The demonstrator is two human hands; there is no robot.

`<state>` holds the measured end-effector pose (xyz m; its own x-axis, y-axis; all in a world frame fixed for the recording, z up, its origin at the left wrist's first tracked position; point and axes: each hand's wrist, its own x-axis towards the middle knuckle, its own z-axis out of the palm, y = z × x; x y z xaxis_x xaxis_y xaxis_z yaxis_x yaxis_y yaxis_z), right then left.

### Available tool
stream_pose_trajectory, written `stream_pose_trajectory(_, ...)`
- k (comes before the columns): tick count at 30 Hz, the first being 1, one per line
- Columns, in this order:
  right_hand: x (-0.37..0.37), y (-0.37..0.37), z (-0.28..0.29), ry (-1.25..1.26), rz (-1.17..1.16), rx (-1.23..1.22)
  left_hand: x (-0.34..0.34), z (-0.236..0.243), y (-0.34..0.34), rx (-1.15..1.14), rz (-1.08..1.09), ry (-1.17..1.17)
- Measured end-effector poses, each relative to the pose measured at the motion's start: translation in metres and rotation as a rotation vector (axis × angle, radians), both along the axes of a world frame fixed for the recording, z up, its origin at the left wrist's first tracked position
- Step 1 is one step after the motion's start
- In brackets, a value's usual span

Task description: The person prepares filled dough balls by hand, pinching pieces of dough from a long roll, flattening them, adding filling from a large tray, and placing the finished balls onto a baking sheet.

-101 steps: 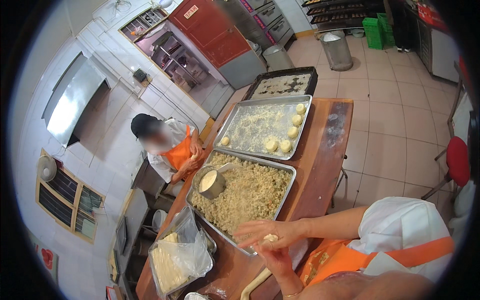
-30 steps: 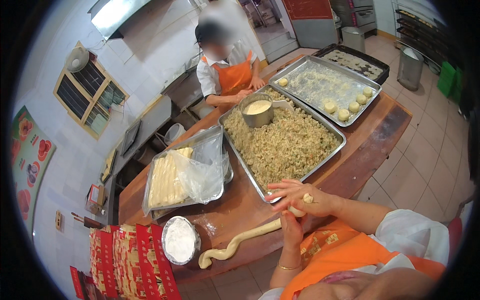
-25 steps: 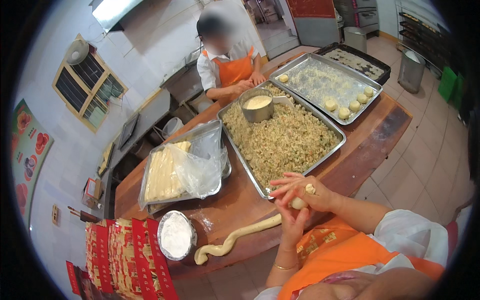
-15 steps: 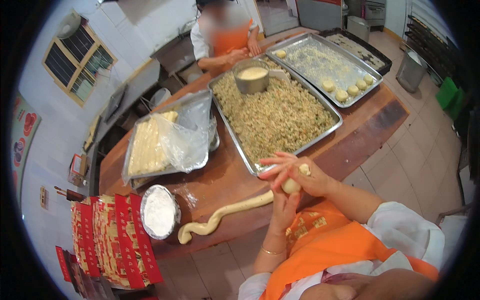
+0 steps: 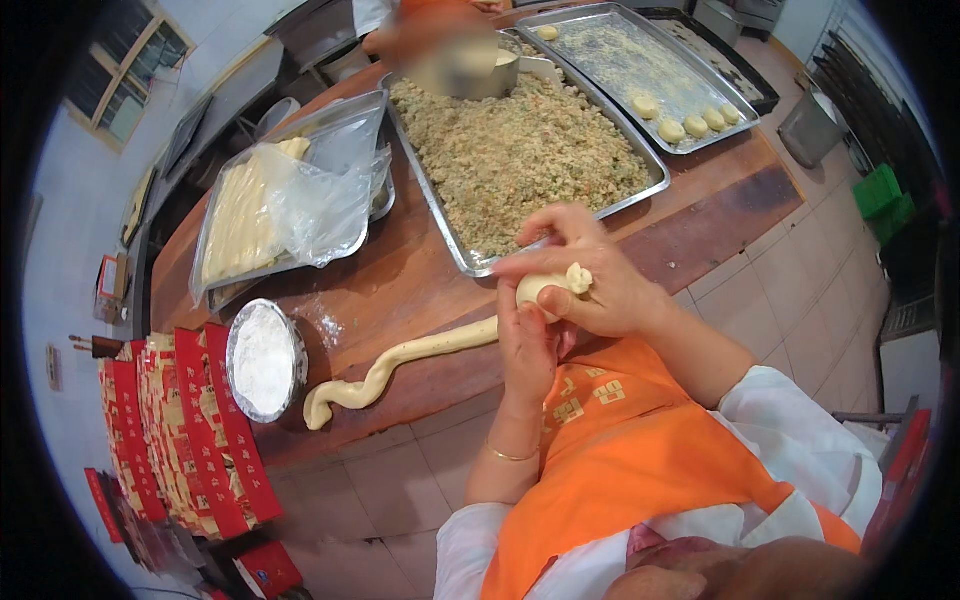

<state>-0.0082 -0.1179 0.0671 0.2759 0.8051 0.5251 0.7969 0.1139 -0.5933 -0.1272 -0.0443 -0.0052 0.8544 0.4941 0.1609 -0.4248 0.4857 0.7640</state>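
Note:
A pale dough ball (image 5: 538, 288) with a pinched, gathered top is held between my two hands above the near table edge. My left hand (image 5: 528, 355) grips it from below; my right hand (image 5: 610, 290) curves over and around it, thumb against its side. A long, wavy dough rope (image 5: 360, 393) lies on the table to the left of my hands. Just beyond them is a metal tray (image 5: 658, 175) of crumbly filling (image 5: 520, 160), with a partly blurred metal pot (image 5: 505, 75) in it. A bowl of white flour (image 5: 260, 355) stands at the left.
Plastic-covered dough strips (image 5: 235, 220) fill a tray at left; a tray (image 5: 620, 50) with several dough balls is at back right. A co-worker (image 5: 420, 20) in orange stands across the wooden table (image 5: 720, 200). Red packaging (image 5: 205, 430) is stacked lower left; green crates (image 5: 880, 195) sit right.
My view has tilted downward, so the table and trays sit higher in the picture. My right hand has curled further round the dough ball, which both hands still hold.

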Motion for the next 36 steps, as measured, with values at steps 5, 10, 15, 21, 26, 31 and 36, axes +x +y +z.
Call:
stream_pose_trajectory(5, 0.005, -0.008, 0.010, 0.072, -0.028, -0.090, 0.007, 0.007, 0.003, -0.154, 0.039, -0.029)
stream_pose_trajectory(10, 0.009, -0.010, 0.016, 0.211, 0.009, -0.166, 0.005, 0.007, 0.006, -0.194, 0.093, -0.088)
stream_pose_trajectory(15, 0.011, -0.008, 0.022, 0.181, 0.080, -0.192, -0.003, 0.022, 0.011, -0.433, 0.014, -0.151)
stream_pose_trajectory(21, 0.011, -0.007, 0.029, 0.097, 0.166, -0.199, -0.017, 0.007, 0.016, -0.100, 0.012, -0.030)
stream_pose_trajectory(26, 0.004, -0.006, 0.029, 0.098, 0.237, -0.194, -0.003, 0.001, 0.009, -0.082, 0.173, 0.034)
stream_pose_trajectory(31, 0.009, -0.007, 0.021, -0.075, 0.278, -0.166, -0.009, 0.011, 0.009, -0.068, 0.177, 0.144)
stream_pose_trajectory(36, 0.012, -0.011, 0.023, -0.139, 0.305, -0.184, -0.019, 0.021, 0.015, -0.319, 0.033, 0.092)
